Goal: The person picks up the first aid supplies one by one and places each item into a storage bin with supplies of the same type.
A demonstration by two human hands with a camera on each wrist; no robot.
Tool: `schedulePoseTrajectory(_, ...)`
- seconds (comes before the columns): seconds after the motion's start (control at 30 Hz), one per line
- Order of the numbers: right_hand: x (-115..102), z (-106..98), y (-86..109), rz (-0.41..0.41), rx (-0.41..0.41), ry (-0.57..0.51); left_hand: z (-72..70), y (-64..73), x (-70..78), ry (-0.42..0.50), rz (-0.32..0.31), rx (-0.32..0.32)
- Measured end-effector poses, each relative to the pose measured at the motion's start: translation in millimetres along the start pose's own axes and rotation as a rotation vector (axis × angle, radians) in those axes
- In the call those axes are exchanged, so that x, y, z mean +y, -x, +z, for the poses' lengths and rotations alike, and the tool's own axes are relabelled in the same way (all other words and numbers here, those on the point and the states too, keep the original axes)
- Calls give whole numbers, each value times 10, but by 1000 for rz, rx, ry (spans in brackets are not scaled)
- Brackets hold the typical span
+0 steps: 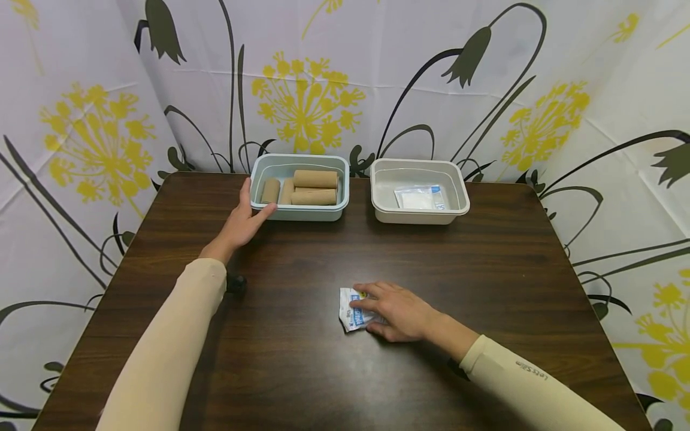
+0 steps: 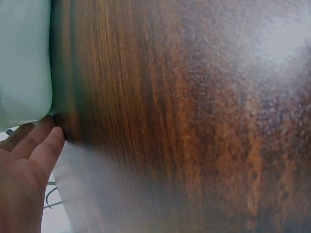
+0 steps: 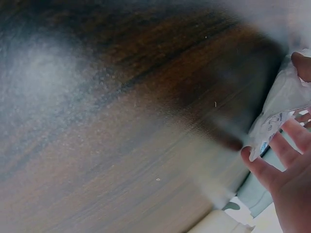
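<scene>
My left hand (image 1: 241, 226) rests against the left end of a pale blue tub (image 1: 302, 214), its thumb along the front rim and its fingers straight at the side. Several tan cylindrical rolls (image 1: 315, 179) lie inside that tub. Near the middle of the table, my right hand (image 1: 401, 312) holds a white packet with blue print (image 1: 349, 311). Its fingers lie over the packet while the thumb is at the near edge. In the right wrist view, the crinkled packet (image 3: 279, 99) sits between thumb and fingers, partly hidden by them.
An off-white tub (image 1: 417, 216) stands to the right of the blue one, holding a clear packet with white contents (image 1: 417, 198). Both tubs sit at the back edge of the dark wooden table (image 1: 291, 359). Behind hangs a flower-patterned curtain (image 1: 334, 36).
</scene>
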State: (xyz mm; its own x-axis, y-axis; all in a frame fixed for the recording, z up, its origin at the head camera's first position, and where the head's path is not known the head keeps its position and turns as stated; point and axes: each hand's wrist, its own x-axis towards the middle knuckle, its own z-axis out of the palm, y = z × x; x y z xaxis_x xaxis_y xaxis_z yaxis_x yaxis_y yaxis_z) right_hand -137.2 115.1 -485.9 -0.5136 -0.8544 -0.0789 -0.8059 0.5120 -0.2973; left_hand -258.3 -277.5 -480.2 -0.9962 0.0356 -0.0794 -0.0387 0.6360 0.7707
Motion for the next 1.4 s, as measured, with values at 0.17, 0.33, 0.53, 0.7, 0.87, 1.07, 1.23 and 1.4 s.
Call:
schedulePoseTrajectory(0.17,-8,-10,13,-9,8,1,-2,-5,8,-7,-4,-3)
schedulePoseTrajectory(0.33,15,-92,19,-6,29,7,-4,-9,7,-13,-6,-2)
schedulePoseTrajectory(0.53,135,-292,-10,13,102,2,-11,-14,9,-12,0,0)
schedulePoseTrajectory(0.7,298,-505,-49,28,203,12,-15,-7,11,-3,-3,1)
schedulePoseTrajectory(0.87,485,-743,-71,53,313,21,-3,-7,1,-4,10,2)
schedulePoseTrajectory(1.07,735,-999,-144,118,356,74,-5,-9,-11,1,10,4)
schedulePoseTrajectory(1.23,922,-1147,-268,194,317,144,-14,-4,-4,5,9,1)
schedulePoseTrajectory(1.4,1061,-1257,-361,283,268,181,-8,-10,-16,2,11,2)
